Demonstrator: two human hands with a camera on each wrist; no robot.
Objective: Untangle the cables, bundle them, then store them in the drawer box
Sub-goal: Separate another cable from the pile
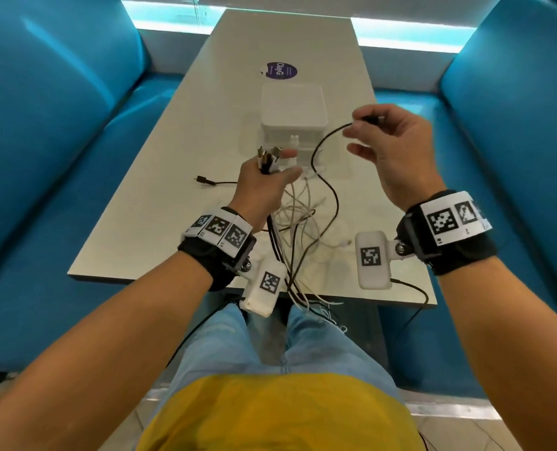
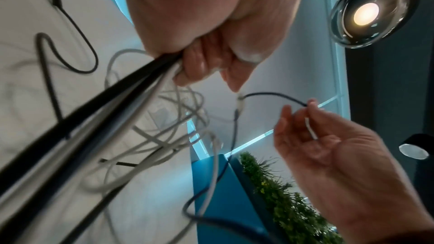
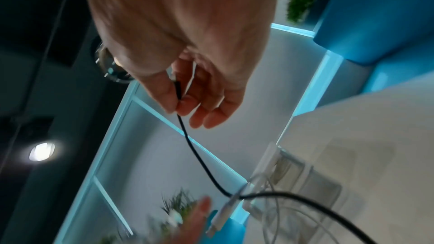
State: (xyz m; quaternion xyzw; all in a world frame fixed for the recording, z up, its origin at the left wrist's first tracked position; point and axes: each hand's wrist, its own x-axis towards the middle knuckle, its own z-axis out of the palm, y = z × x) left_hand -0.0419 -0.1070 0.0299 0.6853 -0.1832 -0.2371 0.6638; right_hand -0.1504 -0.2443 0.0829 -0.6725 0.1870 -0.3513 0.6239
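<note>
My left hand (image 1: 270, 172) grips a bunch of cable ends (image 1: 267, 157), plugs sticking up, above the table's middle; the left wrist view shows black and white cables (image 2: 131, 84) running out of the fist (image 2: 206, 58). My right hand (image 1: 368, 125) is raised to the right and pinches the plug end of a black cable (image 1: 322, 148) between thumb and forefinger; the right wrist view shows this pinch (image 3: 177, 97) with the black cable (image 3: 199, 155) hanging down. A tangle of white and black cables (image 1: 300, 219) lies on the table and droops over its near edge. The white drawer box (image 1: 293, 115) stands just beyond the hands.
A loose black cable with a plug (image 1: 205, 181) lies left of my left hand. A purple round sticker (image 1: 281, 70) sits behind the box. The pale table (image 1: 160, 177) is flanked by blue benches (image 1: 43, 141). My legs are under the near edge.
</note>
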